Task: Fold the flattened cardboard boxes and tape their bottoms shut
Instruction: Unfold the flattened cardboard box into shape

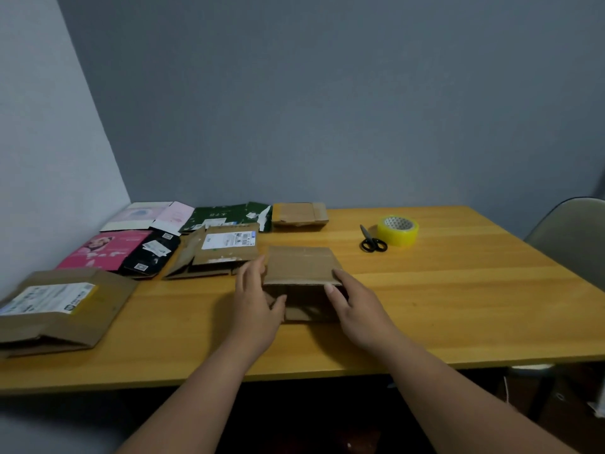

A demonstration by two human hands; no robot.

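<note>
Grey walls, wooden table (458,306) pushed into the corner. Small brown box (302,283) sits mid-table, partly opened up, top panel tilted back, held from both sides: left hand (257,301) wraps its left end with the thumb hooked round the near lower corner, right hand (358,309) presses fingers (340,276) on the upper right edge, thumb on the front. Both hands clamped on it — neither one free.

Just beyond the left hand: flattened brown carton (217,253) with a white shipping label, touching or nearly touching the held box; cannot tell which. Further left of the grip, black flat pack (152,253), pink flat pack (104,250), and a large labelled carton (62,309) at the near left edge. Behind those, white-pink pack (147,215), green pack (229,217), another small brown box (299,216).

Right of the grip, well apart — black scissors (372,240) touching a yellow tape roll (397,231). Grey chair (573,234) off the far right edge.
</note>
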